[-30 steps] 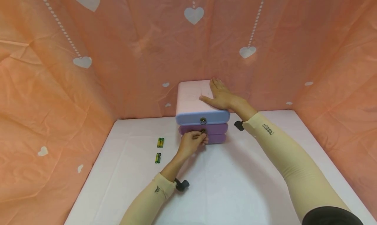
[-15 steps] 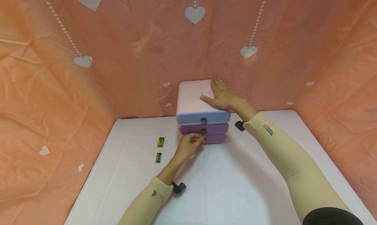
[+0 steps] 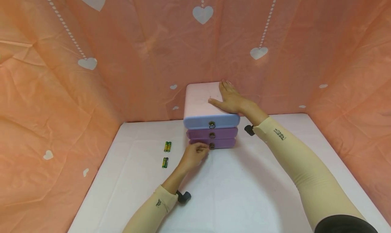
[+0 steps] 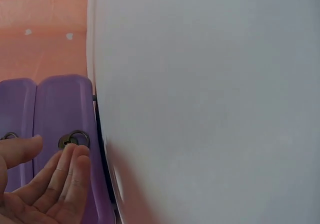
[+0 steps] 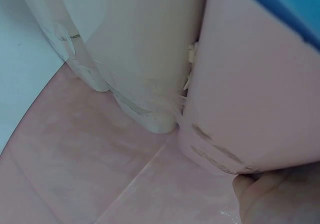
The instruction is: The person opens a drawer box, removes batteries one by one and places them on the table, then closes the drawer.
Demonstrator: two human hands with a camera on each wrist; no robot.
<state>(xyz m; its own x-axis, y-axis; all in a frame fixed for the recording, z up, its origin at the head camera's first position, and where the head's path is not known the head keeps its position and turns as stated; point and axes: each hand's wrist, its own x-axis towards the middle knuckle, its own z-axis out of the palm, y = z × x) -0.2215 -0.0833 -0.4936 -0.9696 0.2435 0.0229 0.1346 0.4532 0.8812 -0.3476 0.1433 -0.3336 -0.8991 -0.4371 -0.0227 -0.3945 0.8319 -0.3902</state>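
Note:
A small drawer unit (image 3: 200, 99) with a pink top stands at the back of the table. Its front shows a blue drawer (image 3: 197, 123) above two purple ones, all pushed in. My left hand (image 3: 193, 155) is at the bottom purple drawer (image 3: 225, 143). In the left wrist view its fingertips reach the bronze ring pull (image 4: 80, 137), fingers fairly straight, thumb apart from them; whether they touch the ring I cannot tell. My right hand (image 3: 230, 101) rests spread on the right part of the unit's top. Only part of that hand shows in the right wrist view.
Two pairs of green-and-yellow batteries, a farther pair (image 3: 167, 146) and a nearer pair (image 3: 165, 162), lie left of the drawer unit on the white table (image 3: 238, 192). An orange cloth (image 3: 146, 63) with white hearts hangs close behind the unit and along both sides.
My left hand has let go of the middle drawer's ring pull and moved down to the bottom drawer's pull. The right hand stays on the top.

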